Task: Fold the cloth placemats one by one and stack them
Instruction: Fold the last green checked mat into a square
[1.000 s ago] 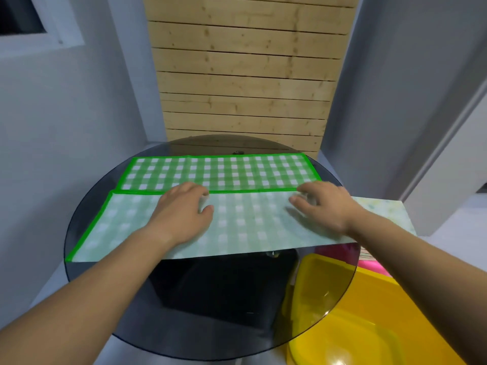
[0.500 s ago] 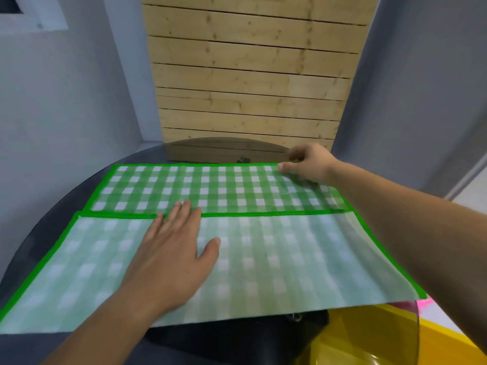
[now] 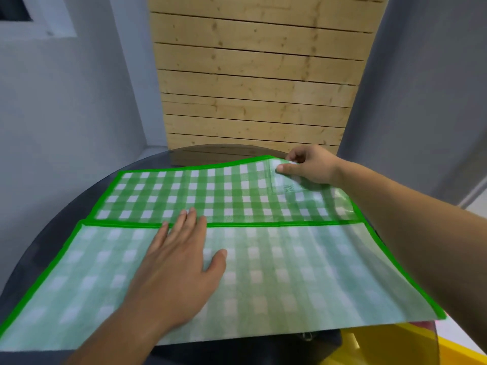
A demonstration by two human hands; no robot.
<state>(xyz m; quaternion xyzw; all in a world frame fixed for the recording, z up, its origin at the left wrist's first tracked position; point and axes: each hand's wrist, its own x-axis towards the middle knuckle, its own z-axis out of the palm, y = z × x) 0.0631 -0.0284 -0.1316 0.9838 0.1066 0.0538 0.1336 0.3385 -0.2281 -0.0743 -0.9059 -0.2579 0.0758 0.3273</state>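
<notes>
1. The right hand has its fingers curled, with the thumb and fingertips pinching the far right corner of the green checked placemat. That corner is raised off the table, so the far green border rises in a curve toward the pinch.
2. The left hand lies flat, palm down, on the placemat. Its fingers are straight and close together with the thumb spread to the side, and it grips nothing.
3. The left fingertips lie across a green band that runs side to side. Beyond them the check is bright. Under the palm and nearer the person the cloth shows a pale, washed-out face.
4. Under both hands, the placemat covers most of a round dark glass table.
5. Below the right forearm, at the table's near right edge, is a yellow bin.
6. Beyond the right hand's knuckles stands a wooden slat panel.
</notes>
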